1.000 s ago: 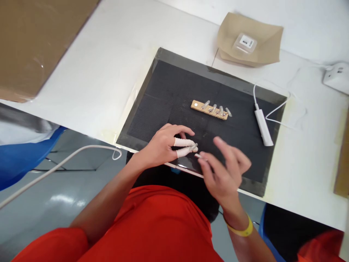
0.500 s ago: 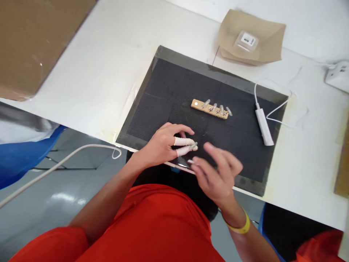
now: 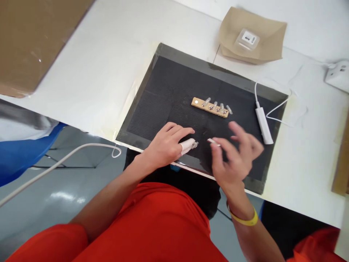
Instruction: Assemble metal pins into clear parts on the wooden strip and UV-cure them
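Two grips were narrow

Over the black mat (image 3: 169,91), the left hand (image 3: 167,146) pinched a greyish translucent piece (image 3: 195,145), the right hand (image 3: 236,160) a slim whitish piece (image 3: 213,142). A paper tray (image 3: 269,36) contained a clear labelled box (image 3: 247,40).

Brown panel (image 3: 38,43) cut off, unreadable label (image 3: 249,38), tiny piece (image 3: 195,145) at left hand (image 3: 167,147) unclear

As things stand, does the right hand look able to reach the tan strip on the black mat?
Probably yes: nothing visible stands between the right hand and the tan strip, though that hand holds a small pale piece.
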`<state>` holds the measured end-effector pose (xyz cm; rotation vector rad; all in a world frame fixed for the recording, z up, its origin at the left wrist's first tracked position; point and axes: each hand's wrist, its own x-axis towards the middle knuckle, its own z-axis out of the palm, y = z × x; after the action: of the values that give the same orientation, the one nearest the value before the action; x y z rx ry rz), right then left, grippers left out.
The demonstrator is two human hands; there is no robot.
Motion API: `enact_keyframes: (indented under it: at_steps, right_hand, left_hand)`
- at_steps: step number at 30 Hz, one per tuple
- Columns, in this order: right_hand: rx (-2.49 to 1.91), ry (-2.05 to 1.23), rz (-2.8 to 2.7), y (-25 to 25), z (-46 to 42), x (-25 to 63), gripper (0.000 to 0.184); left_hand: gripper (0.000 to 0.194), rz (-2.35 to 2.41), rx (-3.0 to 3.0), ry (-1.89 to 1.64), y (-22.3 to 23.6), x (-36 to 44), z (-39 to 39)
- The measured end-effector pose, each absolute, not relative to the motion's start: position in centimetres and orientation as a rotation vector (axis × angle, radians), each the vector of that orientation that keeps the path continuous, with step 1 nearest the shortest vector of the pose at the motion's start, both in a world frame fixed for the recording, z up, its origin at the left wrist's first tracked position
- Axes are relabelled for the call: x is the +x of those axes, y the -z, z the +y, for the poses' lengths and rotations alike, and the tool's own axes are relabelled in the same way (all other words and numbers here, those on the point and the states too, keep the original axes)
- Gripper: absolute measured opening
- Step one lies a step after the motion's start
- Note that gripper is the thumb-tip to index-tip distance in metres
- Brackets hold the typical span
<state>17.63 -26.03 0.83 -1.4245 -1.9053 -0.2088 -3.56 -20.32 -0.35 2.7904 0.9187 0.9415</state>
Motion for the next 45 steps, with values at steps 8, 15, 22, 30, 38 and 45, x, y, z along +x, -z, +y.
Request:
enact_keyframes:
  at_steps: [8,15,22,30,38,45]
  right_hand:
    - [-1.417,0.155,-1.838,-1.1,-25.5,18.3,0.013]
    - [-1.337,0.146,-2.005,-1.4,-25.6,17.9,0.013]
    - [-1.234,0.074,-2.156,-1.5,-25.4,18.0,0.015]
    - [-1.366,-0.008,-1.971,-1.3,-26.4,16.9,0.01]
    - [-1.486,-0.083,-1.647,-0.5,-26.9,15.3,0.011]
    - [-1.5,-0.039,-1.599,-0.5,-26.4,15.7,0.012]
  left_hand:
    - [0.005,0.954,2.746,-1.046,0.5,-3.3,-20.5]
    - [0.009,0.94,2.75,-1.009,0.5,-3.4,-20.5]
    - [0.012,0.94,2.768,-0.994,0.5,-3.4,-20.6]
    - [0.01,1.017,2.355,-0.973,0.1,-4.0,-20.1]
    - [0.011,0.965,2.081,-0.992,-0.7,-4.7,-19.6]
    - [0.008,0.945,2.072,-0.991,-0.9,-4.6,-19.5]
